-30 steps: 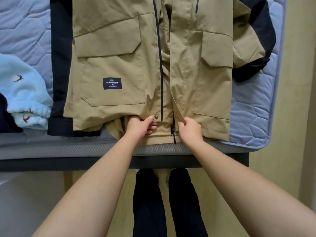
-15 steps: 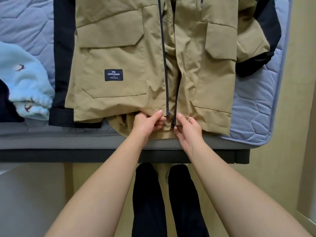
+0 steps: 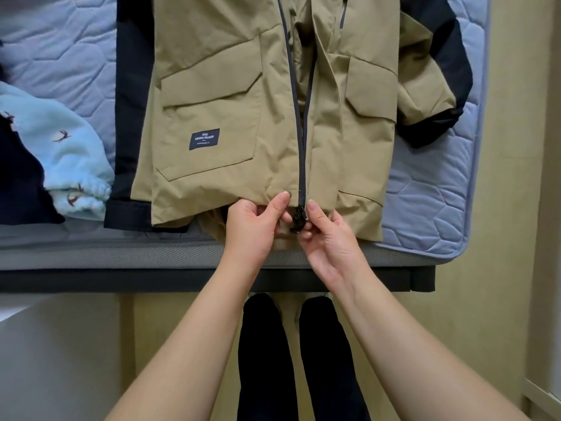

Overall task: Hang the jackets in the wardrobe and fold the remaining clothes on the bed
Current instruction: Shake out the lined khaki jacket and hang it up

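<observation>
A tan jacket (image 3: 230, 110) with dark navy sleeves lies front-up on the bed (image 3: 425, 189), its hem at the near edge. Its dark zipper runs up the middle, and the two front panels meet at the bottom. My left hand (image 3: 253, 226) pinches the hem of the left panel just beside the zipper. My right hand (image 3: 326, 235) pinches the right panel's hem and the black zipper slider (image 3: 297, 218) between the two hands. A dark label sits on the left pocket.
A light blue garment (image 3: 60, 156) with small bird prints lies on the bed at the left, over something dark. The mattress's grey side and the dark bed frame (image 3: 91, 281) run across below. My dark-trousered legs stand on the beige floor (image 3: 485, 299).
Both hands have drawn the two front panels together at the hem. The zipper ends now meet, and my right hand has closed onto the slider.
</observation>
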`<act>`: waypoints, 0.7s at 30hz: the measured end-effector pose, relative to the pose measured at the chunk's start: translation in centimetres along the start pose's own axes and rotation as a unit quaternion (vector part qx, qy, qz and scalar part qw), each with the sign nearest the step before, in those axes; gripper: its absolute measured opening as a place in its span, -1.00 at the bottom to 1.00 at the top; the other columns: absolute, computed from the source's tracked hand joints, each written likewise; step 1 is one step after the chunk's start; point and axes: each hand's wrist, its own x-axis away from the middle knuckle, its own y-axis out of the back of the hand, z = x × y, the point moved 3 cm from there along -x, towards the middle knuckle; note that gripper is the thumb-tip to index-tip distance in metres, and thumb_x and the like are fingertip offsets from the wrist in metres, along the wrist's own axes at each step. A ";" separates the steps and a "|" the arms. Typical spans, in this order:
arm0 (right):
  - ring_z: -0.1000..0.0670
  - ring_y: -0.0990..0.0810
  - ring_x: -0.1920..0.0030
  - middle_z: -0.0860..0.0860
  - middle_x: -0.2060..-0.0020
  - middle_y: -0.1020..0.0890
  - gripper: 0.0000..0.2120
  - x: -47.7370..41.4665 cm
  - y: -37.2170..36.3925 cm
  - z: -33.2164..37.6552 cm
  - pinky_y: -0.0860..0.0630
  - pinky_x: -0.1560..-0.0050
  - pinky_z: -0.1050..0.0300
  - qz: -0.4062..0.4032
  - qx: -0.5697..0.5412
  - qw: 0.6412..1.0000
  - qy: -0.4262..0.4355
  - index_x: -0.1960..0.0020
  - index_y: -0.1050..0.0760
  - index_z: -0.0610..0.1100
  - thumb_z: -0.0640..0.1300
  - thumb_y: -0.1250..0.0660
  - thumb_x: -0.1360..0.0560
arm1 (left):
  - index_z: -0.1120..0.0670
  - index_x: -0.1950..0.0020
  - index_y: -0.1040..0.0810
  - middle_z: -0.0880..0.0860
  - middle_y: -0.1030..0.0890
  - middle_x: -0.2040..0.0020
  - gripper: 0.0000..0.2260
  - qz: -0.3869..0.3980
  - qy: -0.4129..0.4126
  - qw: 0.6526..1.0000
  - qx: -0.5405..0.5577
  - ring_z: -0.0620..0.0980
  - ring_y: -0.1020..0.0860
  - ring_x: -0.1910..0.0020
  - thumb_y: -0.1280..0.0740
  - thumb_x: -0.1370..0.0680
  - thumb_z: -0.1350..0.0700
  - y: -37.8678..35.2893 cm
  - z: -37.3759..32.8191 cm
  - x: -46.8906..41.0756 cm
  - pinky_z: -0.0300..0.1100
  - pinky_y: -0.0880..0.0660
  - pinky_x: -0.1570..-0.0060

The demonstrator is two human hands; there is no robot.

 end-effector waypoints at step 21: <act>0.14 -0.49 0.41 0.02 0.32 -0.65 -0.76 0.7 -0.6 0.1 -0.43 0.39 0.35 0.014 -0.080 0.997 0.013 0.07 -0.48 -0.14 -0.16 -0.41 -0.30 | 0.10 0.42 -0.57 -0.09 -0.53 0.52 -0.70 -0.101 -0.083 0.991 0.029 -0.21 -0.44 0.51 -0.41 -0.51 0.08 -0.9 -1.4 1.8 -0.33 -0.37 0.34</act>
